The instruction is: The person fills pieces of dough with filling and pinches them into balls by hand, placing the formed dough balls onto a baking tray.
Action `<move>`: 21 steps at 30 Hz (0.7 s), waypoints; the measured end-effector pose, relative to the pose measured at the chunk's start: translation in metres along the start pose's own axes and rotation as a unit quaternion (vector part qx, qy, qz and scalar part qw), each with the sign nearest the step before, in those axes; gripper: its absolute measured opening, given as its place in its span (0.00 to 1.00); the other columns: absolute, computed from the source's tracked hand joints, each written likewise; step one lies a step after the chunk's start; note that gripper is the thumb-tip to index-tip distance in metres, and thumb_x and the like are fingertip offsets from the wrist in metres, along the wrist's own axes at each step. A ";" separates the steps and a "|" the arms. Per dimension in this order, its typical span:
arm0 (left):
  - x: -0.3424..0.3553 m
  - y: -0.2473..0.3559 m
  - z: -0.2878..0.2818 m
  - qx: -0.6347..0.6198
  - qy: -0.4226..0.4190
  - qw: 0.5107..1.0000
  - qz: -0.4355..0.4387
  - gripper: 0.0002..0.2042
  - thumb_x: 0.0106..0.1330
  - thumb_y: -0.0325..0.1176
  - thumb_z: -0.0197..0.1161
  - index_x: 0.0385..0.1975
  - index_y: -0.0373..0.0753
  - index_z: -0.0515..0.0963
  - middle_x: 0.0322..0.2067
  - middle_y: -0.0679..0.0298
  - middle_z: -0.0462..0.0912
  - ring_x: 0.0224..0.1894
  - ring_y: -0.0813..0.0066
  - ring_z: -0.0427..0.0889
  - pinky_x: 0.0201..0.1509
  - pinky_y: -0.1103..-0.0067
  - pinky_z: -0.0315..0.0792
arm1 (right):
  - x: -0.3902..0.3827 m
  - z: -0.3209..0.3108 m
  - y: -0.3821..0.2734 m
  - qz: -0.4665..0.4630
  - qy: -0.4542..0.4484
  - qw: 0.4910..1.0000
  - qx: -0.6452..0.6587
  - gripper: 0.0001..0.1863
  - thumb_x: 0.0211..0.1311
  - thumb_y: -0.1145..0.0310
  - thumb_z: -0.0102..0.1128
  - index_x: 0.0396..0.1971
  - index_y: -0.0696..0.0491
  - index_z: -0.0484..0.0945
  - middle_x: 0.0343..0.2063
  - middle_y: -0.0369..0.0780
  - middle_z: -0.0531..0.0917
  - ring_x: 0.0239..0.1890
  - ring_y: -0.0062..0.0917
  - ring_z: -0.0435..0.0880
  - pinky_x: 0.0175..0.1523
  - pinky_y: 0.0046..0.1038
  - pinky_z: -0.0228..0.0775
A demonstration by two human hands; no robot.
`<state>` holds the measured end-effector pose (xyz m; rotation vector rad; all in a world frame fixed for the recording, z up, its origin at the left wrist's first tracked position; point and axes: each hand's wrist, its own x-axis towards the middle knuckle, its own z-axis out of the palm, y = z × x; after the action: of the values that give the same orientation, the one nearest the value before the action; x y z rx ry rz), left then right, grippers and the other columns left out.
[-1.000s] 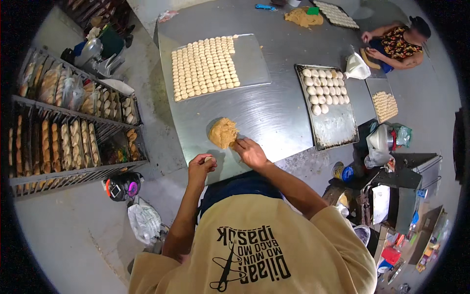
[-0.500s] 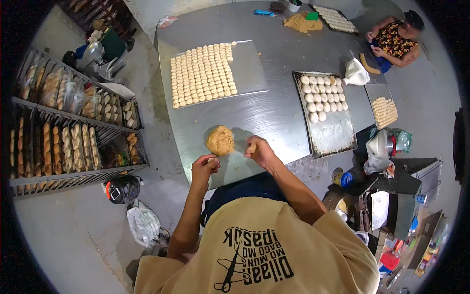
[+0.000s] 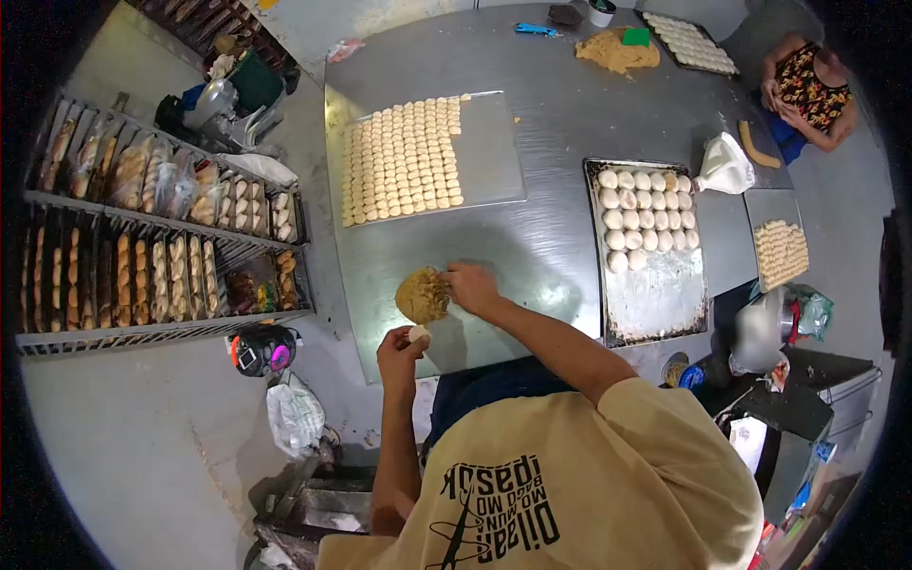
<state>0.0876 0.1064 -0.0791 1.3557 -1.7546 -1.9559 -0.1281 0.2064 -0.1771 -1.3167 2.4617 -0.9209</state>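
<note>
A rough brown lump of dough-like paste [image 3: 418, 296] lies near the front of the metal table. My right hand [image 3: 470, 287] is at its right side, fingers bent and pressed into the edge of the paste. Just below the lump, my left hand [image 3: 401, 351] pinches a small pale piece of dough [image 3: 419, 333] between thumb and fingers. Beyond the lump is a metal sheet [image 3: 494, 142] with rows of small pale pieces [image 3: 404, 157]. On the right, a dark-rimmed baking tray [image 3: 655, 309] carries several round white dough balls [image 3: 632, 218].
A white scoop-like container [image 3: 727, 163] stands beside the baking tray. At the far side sit more brown paste [image 3: 613, 52], a green scraper [image 3: 636, 37] and another tray of pieces [image 3: 689, 43]. A co-worker [image 3: 807, 90] is at the far right. Left stands a bread rack [image 3: 171, 331].
My right hand has moved left onto the brown lump; the small brown bit it held no longer shows. The pale dough in my left hand shows more fully. The whole view has shifted.
</note>
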 end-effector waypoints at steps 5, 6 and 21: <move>-0.007 0.015 0.013 -0.148 0.001 0.986 -0.077 0.14 0.68 0.24 0.73 0.51 0.28 0.84 0.40 0.60 0.87 0.39 0.74 0.83 0.46 0.80 0.76 | 0.005 -0.008 0.011 -0.027 -0.046 0.997 -0.063 0.11 0.60 0.59 0.72 0.38 0.48 0.91 0.39 0.41 0.87 0.43 0.42 0.90 0.47 0.46 0.85; -0.004 0.022 0.021 -0.203 -0.006 0.975 -0.094 0.12 0.70 0.24 0.71 0.50 0.26 0.84 0.42 0.59 0.86 0.41 0.72 0.84 0.49 0.79 0.77 | 0.004 -0.013 0.015 -0.021 -0.037 0.997 -0.068 0.11 0.60 0.59 0.72 0.38 0.48 0.91 0.39 0.41 0.87 0.43 0.42 0.90 0.47 0.46 0.85; 0.043 0.043 0.092 -0.076 -0.183 0.980 -0.024 0.16 0.73 0.23 0.68 0.58 0.27 0.83 0.47 0.55 0.88 0.47 0.63 0.90 0.50 0.71 0.87 | -0.123 -0.132 0.073 0.338 0.085 0.576 0.739 0.07 0.74 0.73 0.69 0.46 0.57 0.82 0.36 0.43 0.88 0.38 0.35 0.91 0.47 0.38 0.89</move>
<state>-0.0201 0.1294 -0.0738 1.0487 -1.6803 -2.4363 -0.1651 0.3920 -0.1318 0.3145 1.0240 -2.0011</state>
